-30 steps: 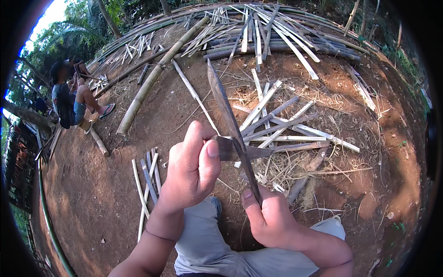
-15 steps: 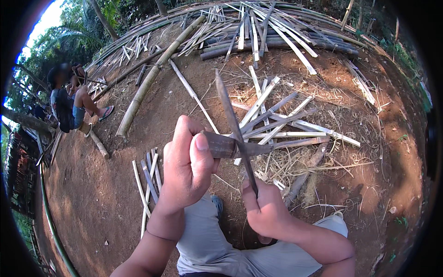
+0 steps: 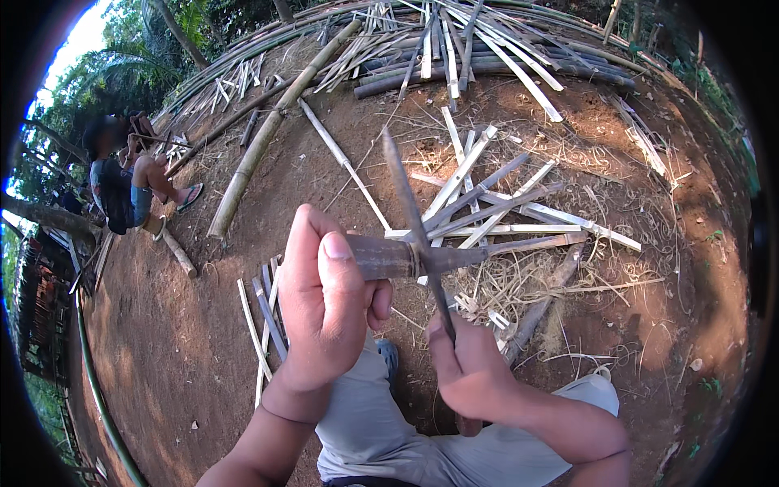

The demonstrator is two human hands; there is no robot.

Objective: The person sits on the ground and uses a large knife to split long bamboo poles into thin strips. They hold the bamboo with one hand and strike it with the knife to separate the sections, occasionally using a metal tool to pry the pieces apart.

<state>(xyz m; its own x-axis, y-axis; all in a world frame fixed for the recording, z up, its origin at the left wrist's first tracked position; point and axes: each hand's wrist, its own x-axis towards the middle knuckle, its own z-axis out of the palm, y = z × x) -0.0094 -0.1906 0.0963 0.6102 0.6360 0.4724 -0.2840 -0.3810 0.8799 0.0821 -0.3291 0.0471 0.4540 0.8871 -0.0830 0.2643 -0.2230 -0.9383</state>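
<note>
Gripping a dark bamboo strip (image 3: 377, 258) in my left hand (image 3: 320, 312), I had its fingers curled closed round the near end, thumb lying along it. The strip jutted rightward out of the fist, far end free beyond the fingers. My right hand (image 3: 475, 365) was wrapped tight round the lower part of a knife (image 3: 403, 187), blade pointing up and away, crossing in front of the strip. Depth of bite: could not tell. Pale split bamboo lengths (image 3: 460, 172) lay crisscrossed on brown soil beyond, curled shavings (image 3: 527, 278) beside them.
</note>
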